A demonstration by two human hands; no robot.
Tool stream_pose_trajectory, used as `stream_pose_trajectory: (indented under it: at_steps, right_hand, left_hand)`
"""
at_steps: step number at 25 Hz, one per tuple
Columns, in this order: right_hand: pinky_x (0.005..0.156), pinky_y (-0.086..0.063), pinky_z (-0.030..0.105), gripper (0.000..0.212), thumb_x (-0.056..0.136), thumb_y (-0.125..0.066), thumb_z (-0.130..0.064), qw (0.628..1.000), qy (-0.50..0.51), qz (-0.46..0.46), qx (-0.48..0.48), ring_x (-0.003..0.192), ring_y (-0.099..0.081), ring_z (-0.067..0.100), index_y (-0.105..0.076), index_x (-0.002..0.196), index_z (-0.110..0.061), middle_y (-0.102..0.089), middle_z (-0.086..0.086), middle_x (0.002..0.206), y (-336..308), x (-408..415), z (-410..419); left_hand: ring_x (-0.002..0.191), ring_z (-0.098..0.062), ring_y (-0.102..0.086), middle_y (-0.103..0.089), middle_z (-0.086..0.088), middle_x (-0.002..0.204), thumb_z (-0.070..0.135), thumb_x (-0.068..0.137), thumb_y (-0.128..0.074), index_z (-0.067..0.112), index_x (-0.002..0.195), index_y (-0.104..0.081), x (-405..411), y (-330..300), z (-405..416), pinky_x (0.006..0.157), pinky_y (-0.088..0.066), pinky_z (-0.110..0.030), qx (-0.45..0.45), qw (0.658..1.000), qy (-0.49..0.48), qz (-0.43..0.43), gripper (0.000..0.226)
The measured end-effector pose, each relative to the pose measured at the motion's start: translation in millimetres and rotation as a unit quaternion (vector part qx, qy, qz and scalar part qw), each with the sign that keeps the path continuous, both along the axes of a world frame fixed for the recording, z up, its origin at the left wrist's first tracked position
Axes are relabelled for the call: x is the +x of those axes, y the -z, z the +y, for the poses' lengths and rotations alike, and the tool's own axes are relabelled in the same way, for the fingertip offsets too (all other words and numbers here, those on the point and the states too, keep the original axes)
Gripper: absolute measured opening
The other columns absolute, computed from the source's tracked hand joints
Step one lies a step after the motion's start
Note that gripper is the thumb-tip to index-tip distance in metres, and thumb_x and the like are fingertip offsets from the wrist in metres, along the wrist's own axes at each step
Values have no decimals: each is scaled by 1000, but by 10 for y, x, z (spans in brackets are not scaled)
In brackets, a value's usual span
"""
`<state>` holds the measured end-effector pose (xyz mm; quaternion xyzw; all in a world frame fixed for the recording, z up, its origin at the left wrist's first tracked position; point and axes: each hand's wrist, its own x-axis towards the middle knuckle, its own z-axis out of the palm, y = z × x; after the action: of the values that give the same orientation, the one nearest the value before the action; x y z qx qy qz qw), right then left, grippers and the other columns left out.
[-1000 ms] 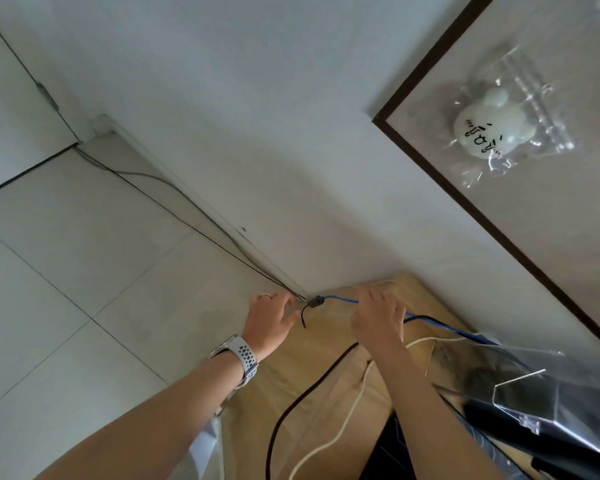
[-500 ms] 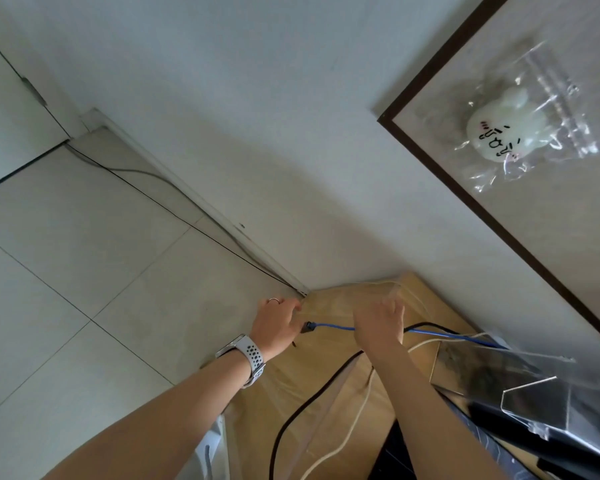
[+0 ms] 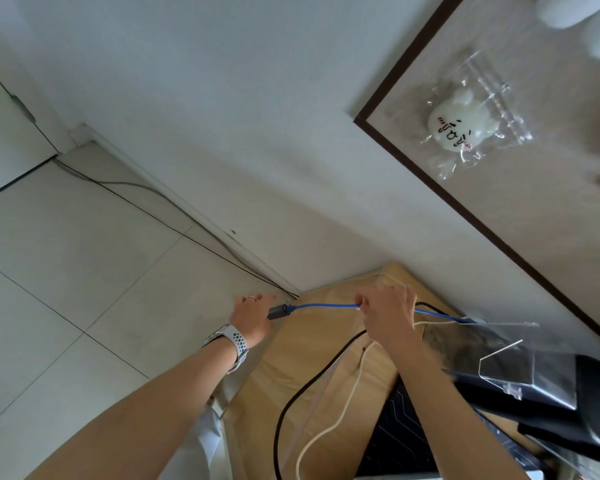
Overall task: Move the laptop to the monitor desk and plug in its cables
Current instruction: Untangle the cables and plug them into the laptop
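Note:
A blue cable (image 3: 321,306) runs level across the far corner of the wooden desk (image 3: 312,372). It ends at the left in a grey adapter (image 3: 277,312). My left hand (image 3: 253,318), with a watch on the wrist, holds that adapter just off the desk's left edge. My right hand (image 3: 388,315) pinches the blue cable about a hand's width to the right. A black cable (image 3: 303,386) and a white cable (image 3: 340,414) trail over the desk toward me. The laptop is not identifiable in view.
A dark monitor base (image 3: 561,410) with a clear plastic stand (image 3: 520,372) fills the lower right. A dark keyboard or mat (image 3: 399,441) lies near the bottom. A framed board (image 3: 465,188) with a bagged white toy (image 3: 458,126) hangs on the wall. Thin cables (image 3: 146,209) run along the skirting over tiled floor.
The adapter end of the blue cable has come into my left hand's grip. Both hands have drawn slightly back from the wall corner, and the cable is now pulled straight between them.

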<state>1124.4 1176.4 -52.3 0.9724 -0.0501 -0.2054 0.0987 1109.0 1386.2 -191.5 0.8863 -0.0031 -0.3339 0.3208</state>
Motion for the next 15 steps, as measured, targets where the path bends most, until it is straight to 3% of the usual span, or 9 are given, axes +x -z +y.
stream_pose_trajectory:
  at_steps: [3, 6, 9, 12, 15]
  right_hand:
    - [91, -25, 34, 19, 86, -55, -16, 995, 40, -46, 78, 102, -51, 19, -66, 82, -32, -63, -10, 90, -102, -59, -76]
    - [81, -29, 31, 16, 83, -61, -13, 984, 71, -86, 141, 95, -58, 20, -68, 80, -27, -61, -11, 81, -190, -112, -110]
    - [77, -29, 30, 27, 81, -62, -8, 972, 84, -109, 191, 83, -56, 18, -61, 70, -32, -58, -10, 74, -242, -172, -104]
    - [78, -39, 37, 46, 78, -61, -3, 951, 99, -134, 262, 74, -53, 19, -46, 59, -43, -55, -11, 66, -258, -245, -98]
    - [80, -44, 43, 39, 79, -58, -1, 935, 114, -144, 305, 79, -56, 21, -52, 63, -37, -57, -10, 69, -269, -305, -126]
  left_hand:
    - [120, -23, -45, -57, -2, 127, 39, 89, -54, 31, 124, -54, -3, 29, 180, 98, -39, -36, 32, 999, 40, 3, 36]
    - [107, -22, -48, -66, -1, 107, 40, 91, -52, 24, 106, -62, -96, -74, 275, 93, -39, -34, 0, 999, 40, 14, 24]
    - [112, -24, -43, -66, -3, 109, 34, 91, -56, 17, 113, -56, -238, -229, 302, 87, -34, -32, -67, 996, 25, 45, 28]
    - [116, -25, -44, -64, -4, 117, 31, 92, -55, 17, 123, -50, -388, -358, 297, 88, -31, -35, -97, 992, 51, 61, 34]
    - [109, -28, -54, -65, -8, 108, 24, 93, -54, 12, 106, -56, -538, -427, 262, 81, -36, -32, -110, 989, 69, 64, 18]
